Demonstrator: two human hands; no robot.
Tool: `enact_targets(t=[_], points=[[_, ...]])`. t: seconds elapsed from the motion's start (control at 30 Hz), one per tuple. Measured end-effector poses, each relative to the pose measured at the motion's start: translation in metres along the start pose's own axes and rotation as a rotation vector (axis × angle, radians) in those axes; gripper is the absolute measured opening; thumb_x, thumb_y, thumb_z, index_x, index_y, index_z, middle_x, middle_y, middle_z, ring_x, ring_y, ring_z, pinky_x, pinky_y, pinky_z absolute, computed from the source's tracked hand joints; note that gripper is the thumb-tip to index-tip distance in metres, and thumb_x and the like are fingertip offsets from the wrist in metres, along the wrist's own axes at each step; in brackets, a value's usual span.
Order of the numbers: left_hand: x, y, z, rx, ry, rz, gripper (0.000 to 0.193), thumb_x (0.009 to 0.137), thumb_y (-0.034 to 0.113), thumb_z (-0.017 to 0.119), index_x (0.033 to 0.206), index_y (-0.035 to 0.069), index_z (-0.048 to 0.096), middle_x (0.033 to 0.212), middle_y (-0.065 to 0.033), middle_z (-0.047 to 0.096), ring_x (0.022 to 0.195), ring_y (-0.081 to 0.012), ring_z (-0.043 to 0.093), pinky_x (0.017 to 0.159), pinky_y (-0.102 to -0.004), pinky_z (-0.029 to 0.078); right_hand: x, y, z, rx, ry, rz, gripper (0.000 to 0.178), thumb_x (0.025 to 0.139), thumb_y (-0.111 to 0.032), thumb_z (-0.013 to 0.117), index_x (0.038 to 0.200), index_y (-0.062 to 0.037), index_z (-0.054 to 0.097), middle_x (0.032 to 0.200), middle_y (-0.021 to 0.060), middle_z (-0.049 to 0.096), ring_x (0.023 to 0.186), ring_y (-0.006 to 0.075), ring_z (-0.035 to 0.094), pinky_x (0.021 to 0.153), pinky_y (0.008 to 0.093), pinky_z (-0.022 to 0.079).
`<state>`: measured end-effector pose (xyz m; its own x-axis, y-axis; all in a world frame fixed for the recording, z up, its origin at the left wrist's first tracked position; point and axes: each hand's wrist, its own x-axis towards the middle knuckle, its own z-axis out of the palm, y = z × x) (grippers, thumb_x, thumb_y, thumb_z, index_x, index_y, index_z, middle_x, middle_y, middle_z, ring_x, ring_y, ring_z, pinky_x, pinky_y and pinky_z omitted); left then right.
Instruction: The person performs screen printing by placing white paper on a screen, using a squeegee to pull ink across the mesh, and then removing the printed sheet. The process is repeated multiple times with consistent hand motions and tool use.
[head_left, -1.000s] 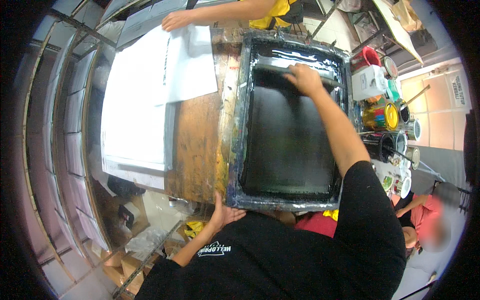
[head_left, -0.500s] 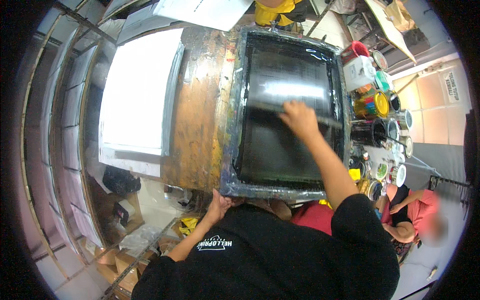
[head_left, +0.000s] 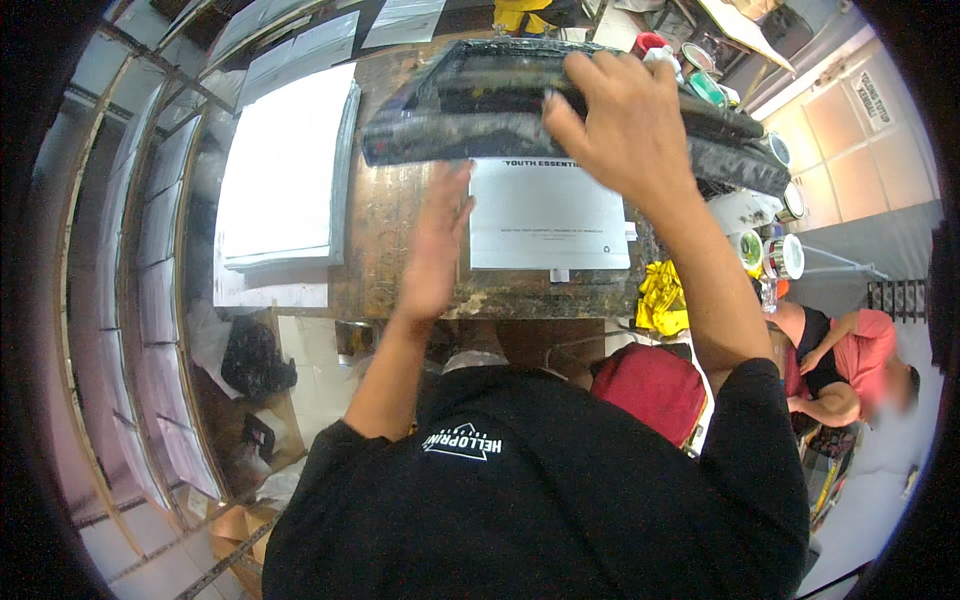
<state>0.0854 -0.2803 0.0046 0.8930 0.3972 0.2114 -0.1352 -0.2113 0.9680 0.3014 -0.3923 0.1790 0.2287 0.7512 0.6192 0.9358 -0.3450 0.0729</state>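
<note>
A black-coated screen-printing frame (head_left: pixel 425 135) is tilted up over the far part of the wooden table, its near edge raised and smeared by motion. Below that edge lies a pale grey sheet (head_left: pixel 545 225) with dark print on it. My left hand (head_left: pixel 437 245) is held up just left of the sheet, fingers stretched out and nothing in them. In front of the frame, my right hand (head_left: pixel 630 125) is raised with its fingers bent and apart and the thumb standing off. Whether it touches the frame is unclear. The squeegee cannot be made out.
A stack of white sheets (head_left: pixel 285 180) sits on the table's left side (head_left: pixel 400 240). Cans and tubs (head_left: pixel 783 257) line the right, beside a yellow cloth (head_left: pixel 662 298). A red seat (head_left: pixel 650 393) is near my right side. Another person (head_left: pixel 865 355) sits at the far right.
The frame has gone from flat to tilted up, uncovering the printed sheet. My left hand has risen from the table's front edge. My right hand has come up from the screen, away from the squeegee.
</note>
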Motion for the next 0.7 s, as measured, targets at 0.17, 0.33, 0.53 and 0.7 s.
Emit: enact_targets(t=[0.17, 0.33, 0.53, 0.7], points=[[-0.051, -0.129, 0.065, 1.137, -0.056, -0.144, 0.101, 0.091, 0.081, 0.04, 0.163, 0.012, 0.026, 0.167, -0.0318, 0.012, 0.157, -0.0471, 0.001, 0.116, -0.0735, -0.007, 0.049, 0.023, -0.005, 0.024, 0.01, -0.044, 0.042, 0.092, -0.039, 0.061, 0.111, -0.0028, 0.069, 0.095, 0.0189, 0.071, 0.092, 0.0387, 0.067, 0.086, 0.0481, 0.046], [-0.059, -0.136, 0.076, 1.156, -0.278, -0.317, 0.118, 0.083, 0.091, 0.037, 0.161, 0.003, 0.029, 0.167, -0.0304, 0.013, 0.158, -0.0403, 0.0, 0.115, -0.0725, -0.016, 0.1, 0.009, 0.007, 0.048, 0.404, 0.059, 0.038, 0.089, -0.031, 0.051, 0.072, 0.0008, 0.062, 0.059, 0.0137, 0.056, 0.054, 0.0246, 0.054, 0.057, 0.0392, 0.047], [0.002, -0.089, 0.06, 0.917, -0.187, -0.218, 0.1, 0.091, 0.078, 0.046, 0.145, -0.006, 0.051, 0.156, -0.0223, 0.045, 0.151, -0.038, 0.031, 0.12, -0.0687, 0.003, 0.148, 0.013, -0.034, 0.162, -0.104, 0.313, 0.044, 0.097, -0.034, 0.046, 0.082, 0.0019, 0.067, 0.063, 0.0087, 0.058, 0.054, 0.018, 0.051, 0.054, 0.0365, 0.044], [0.044, -0.064, 0.053, 1.033, -0.299, -0.274, 0.091, 0.094, 0.072, 0.051, 0.141, -0.006, 0.054, 0.151, -0.0226, 0.05, 0.142, -0.0416, 0.043, 0.122, -0.0608, 0.016, 0.155, 0.056, -0.017, 0.1, 0.02, -0.047, 0.036, 0.101, -0.026, 0.046, 0.092, 0.0037, 0.065, 0.07, 0.0114, 0.061, 0.061, 0.0224, 0.056, 0.062, 0.0374, 0.047]])
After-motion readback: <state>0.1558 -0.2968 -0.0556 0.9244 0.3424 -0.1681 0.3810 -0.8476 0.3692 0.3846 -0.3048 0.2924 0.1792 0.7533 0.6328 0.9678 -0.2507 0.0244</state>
